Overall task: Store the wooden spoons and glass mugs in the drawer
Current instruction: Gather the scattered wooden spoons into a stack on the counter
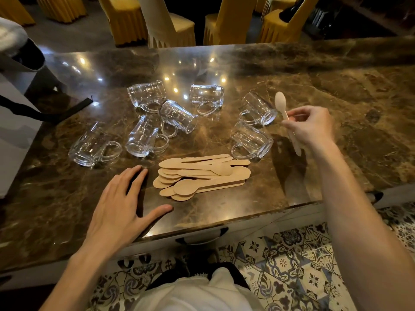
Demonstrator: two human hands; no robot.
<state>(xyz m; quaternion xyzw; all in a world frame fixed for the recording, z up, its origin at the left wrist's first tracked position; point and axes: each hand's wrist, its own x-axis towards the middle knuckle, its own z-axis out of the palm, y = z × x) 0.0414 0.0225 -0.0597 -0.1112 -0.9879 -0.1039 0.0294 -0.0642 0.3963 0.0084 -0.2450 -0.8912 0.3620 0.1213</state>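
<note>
Several glass mugs lie on their sides on the marble counter, among them one at the left and one at the right. A pile of wooden spoons lies near the front edge. My right hand pinches a single wooden spoon above the counter, bowl pointing away. My left hand rests flat on the counter, fingers spread, just left of the pile. Below the counter edge a shut drawer shows its dark handle.
A grey bag with black straps sits at the counter's left end. Chairs in yellow covers stand beyond the far edge. A second handle shows lower left. Patterned floor tiles lie below.
</note>
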